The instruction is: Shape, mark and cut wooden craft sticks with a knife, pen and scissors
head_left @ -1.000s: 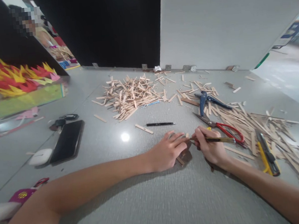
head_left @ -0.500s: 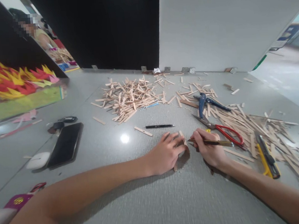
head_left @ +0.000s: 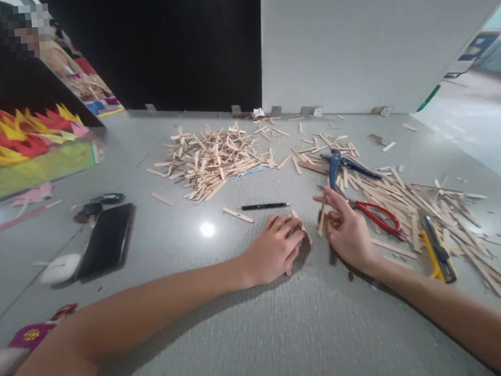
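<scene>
My left hand (head_left: pixel 276 249) rests on the grey table (head_left: pixel 255 340), fingers curled over a small piece made of wooden sticks (head_left: pixel 303 232). Just to its right, my right hand (head_left: pixel 345 226) is raised a little and pinches a short wooden stick (head_left: pixel 322 215) held almost upright, the index finger stretched out. Red-handled scissors (head_left: pixel 378 215) lie right beside that hand.
A heap of wooden sticks (head_left: pixel 210 159) lies at the back, more sticks (head_left: pixel 431 201) are spread to the right. Blue pliers (head_left: pixel 336 166), a yellow utility knife (head_left: pixel 435 248), a black pen (head_left: pixel 264 206), a phone (head_left: pixel 106 240) and a white mouse (head_left: pixel 60 268) lie around. Coloured paper (head_left: pixel 18 135) sits far left.
My right hand has let go of the long thin tool it held flat and now lifts a short stick upright. My left hand stays on the stick piece.
</scene>
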A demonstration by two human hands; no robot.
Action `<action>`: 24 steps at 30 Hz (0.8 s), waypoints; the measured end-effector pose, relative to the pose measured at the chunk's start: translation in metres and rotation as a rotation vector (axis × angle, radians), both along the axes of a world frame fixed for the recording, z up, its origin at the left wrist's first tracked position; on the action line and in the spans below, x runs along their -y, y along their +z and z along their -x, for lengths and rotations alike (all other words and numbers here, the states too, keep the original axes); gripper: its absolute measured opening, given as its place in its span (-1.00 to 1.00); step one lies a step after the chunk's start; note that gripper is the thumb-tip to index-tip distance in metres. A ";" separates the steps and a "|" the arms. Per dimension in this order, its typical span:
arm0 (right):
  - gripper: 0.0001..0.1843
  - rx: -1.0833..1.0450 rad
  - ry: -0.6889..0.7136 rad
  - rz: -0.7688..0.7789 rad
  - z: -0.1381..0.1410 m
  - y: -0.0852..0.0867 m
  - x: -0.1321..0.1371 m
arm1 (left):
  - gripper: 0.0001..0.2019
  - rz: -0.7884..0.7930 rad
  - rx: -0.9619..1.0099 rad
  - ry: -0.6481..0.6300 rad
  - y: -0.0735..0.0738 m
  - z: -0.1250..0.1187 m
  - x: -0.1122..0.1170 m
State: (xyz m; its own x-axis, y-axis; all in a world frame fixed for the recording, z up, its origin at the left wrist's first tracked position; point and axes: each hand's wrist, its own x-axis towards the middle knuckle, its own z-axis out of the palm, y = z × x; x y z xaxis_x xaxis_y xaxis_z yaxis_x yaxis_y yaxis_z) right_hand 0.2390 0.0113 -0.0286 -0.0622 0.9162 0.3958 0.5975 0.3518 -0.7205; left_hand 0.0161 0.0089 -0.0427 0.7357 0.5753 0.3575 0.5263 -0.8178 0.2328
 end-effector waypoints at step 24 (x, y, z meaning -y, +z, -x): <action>-0.65 0.555 0.239 -0.218 -0.003 -0.007 0.038 | -0.63 -0.091 0.291 0.191 -0.012 0.007 -0.017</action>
